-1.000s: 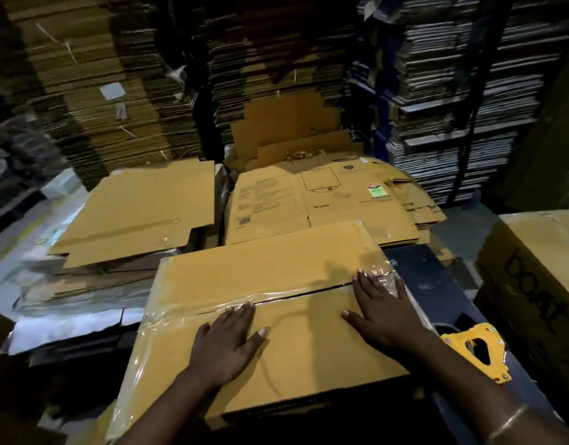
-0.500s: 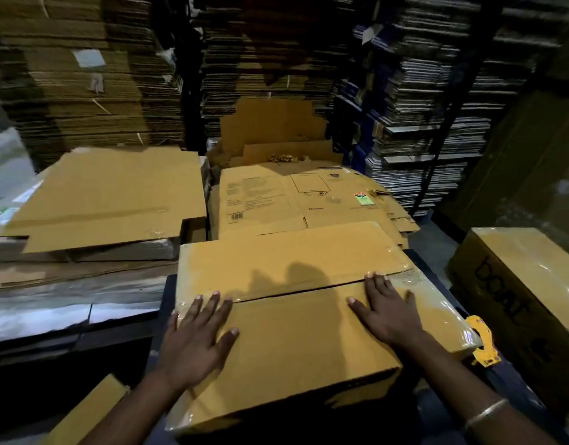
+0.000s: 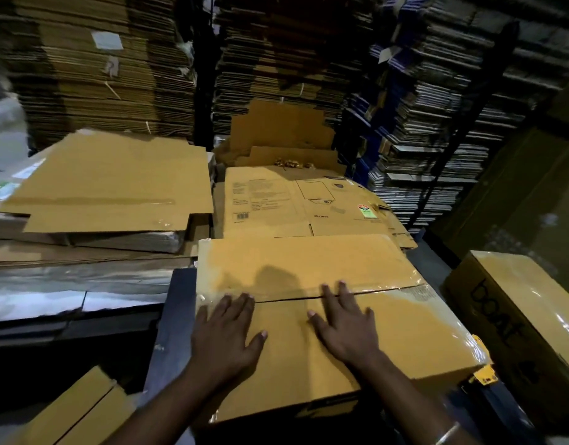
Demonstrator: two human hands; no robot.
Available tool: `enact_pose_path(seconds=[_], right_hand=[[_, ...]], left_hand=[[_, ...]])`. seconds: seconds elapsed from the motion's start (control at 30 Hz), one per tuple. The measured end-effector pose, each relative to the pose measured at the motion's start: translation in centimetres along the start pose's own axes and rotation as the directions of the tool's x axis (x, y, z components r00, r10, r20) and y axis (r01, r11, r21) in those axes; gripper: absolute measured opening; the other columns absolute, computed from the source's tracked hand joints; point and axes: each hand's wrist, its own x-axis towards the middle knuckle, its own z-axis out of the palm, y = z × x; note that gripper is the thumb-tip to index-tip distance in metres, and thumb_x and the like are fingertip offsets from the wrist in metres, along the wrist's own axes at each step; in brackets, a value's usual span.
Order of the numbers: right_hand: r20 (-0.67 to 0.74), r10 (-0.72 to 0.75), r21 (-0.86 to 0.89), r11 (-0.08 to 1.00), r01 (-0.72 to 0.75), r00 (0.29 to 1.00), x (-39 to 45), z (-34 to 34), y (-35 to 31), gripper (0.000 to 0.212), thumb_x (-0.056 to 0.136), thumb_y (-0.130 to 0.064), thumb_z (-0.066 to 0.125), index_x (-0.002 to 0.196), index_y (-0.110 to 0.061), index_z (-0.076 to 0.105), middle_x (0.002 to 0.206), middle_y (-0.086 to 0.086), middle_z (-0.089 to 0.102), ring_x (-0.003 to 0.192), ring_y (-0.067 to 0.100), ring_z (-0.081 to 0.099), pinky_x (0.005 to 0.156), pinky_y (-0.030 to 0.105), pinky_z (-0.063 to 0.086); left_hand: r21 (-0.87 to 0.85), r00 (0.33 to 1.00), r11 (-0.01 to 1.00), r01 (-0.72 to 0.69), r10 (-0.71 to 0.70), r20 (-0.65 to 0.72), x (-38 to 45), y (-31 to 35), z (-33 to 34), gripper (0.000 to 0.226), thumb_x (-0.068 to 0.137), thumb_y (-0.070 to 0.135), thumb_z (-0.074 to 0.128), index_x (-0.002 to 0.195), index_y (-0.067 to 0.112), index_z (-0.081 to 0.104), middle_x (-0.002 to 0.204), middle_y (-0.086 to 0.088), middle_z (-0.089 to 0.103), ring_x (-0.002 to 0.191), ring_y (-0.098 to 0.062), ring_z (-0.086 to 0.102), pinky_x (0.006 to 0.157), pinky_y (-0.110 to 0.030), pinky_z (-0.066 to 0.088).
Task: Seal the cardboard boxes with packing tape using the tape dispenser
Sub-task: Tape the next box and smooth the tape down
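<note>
Left hand (image 3: 223,335) flat, fingers (image 3: 241,305) spread and released, pressing the near flap of the brown cardboard box (image 3: 405,342) on the dark counter (image 3: 177,303). Right hand (image 3: 344,329) likewise flat, grasping nothing, fingertips on the clear-taped centre seam (image 3: 389,289). Yellow tape dispenser (image 3: 483,375) peeks from under the box's near right corner. Right of it, a taped brown carton with black lettering (image 3: 514,319). Beyond, flattened printed cartons (image 3: 302,200), then tall stacks of corrugated sheets (image 3: 100,75).
</note>
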Motion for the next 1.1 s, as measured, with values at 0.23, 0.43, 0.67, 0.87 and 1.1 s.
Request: enact_pose_path(seconds=[0.23, 0.43, 0.67, 0.87, 1.1], right_hand=[[0.011, -0.028, 0.059, 0.998, 0.027, 1.0, 0.0, 2.0, -4.2, 0.094, 0.09, -0.079, 0.017, 0.16, -0.018, 0.002, 0.168, -0.003, -0.005, 0.154, 0.014, -0.003, 0.122, 0.054, 0.004], [0.03, -0.024, 0.024, 0.999, 0.023, 0.999, -0.1, 2.4, -4.5, 0.095, 0.087, -0.083, 0.012, 0.159, -0.025, -0.01, 0.165, -0.007, -0.019, 0.153, 0.013, -0.013, 0.121, 0.056, -0.001], [-0.016, -0.104, 0.047, 0.993, 0.104, 0.994, -0.2, 2.4, -4.6, 0.085, 0.091, -0.079, 0.017, 0.16, -0.029, 0.012, 0.168, -0.009, 0.004, 0.153, 0.009, 0.002, 0.121, 0.053, 0.004], [0.079, -0.071, -0.003, 0.997, 0.072, 0.994, 0.0, 2.6, -4.6, 0.087, 0.087, -0.083, 0.009, 0.158, -0.036, -0.007, 0.165, -0.017, -0.013, 0.152, 0.006, -0.011, 0.119, 0.06, -0.005], [0.003, -0.107, 0.051, 0.993, 0.107, 0.994, -0.7, 2.3, -4.5, 0.087, 0.09, -0.079, 0.015, 0.16, -0.029, -0.002, 0.166, -0.013, -0.006, 0.153, 0.008, -0.007, 0.121, 0.054, -0.003]], left_hand=[[-0.028, 0.981, 0.985, -0.169, 0.171, 0.088, 1.3, 0.0, -0.3, 0.069, 0.1, 0.062, 0.021, 0.159, 0.032, 0.001, 0.166, 0.011, 0.002, 0.153, -0.013, -0.002, 0.121, -0.042, -0.001], [-0.04, 0.996, 0.997, -0.067, 0.07, 0.056, 1.4, 0.3, 0.2, 0.075, 0.093, 0.073, 0.02, 0.158, 0.036, 0.009, 0.167, 0.008, 0.007, 0.153, -0.018, 0.005, 0.119, -0.053, 0.004], [-0.056, 0.992, 0.992, -0.115, 0.112, -0.065, 1.9, 0.8, 0.3, 0.067, 0.095, 0.056, 0.028, 0.152, 0.022, 0.036, 0.157, 0.002, 0.036, 0.146, -0.02, 0.029, 0.118, -0.046, 0.018], [-0.097, 0.981, 0.976, -0.193, 0.19, -0.036, 3.2, 1.1, 0.5, 0.064, 0.097, 0.057, 0.035, 0.154, 0.028, 0.032, 0.16, 0.006, 0.031, 0.147, -0.015, 0.024, 0.118, -0.039, 0.018], [-0.055, 0.993, 0.996, -0.068, 0.073, 0.094, 2.9, 1.3, 0.6, 0.069, 0.095, 0.069, 0.024, 0.157, 0.04, 0.011, 0.167, 0.01, 0.002, 0.153, -0.019, -0.001, 0.12, -0.053, 0.001]])
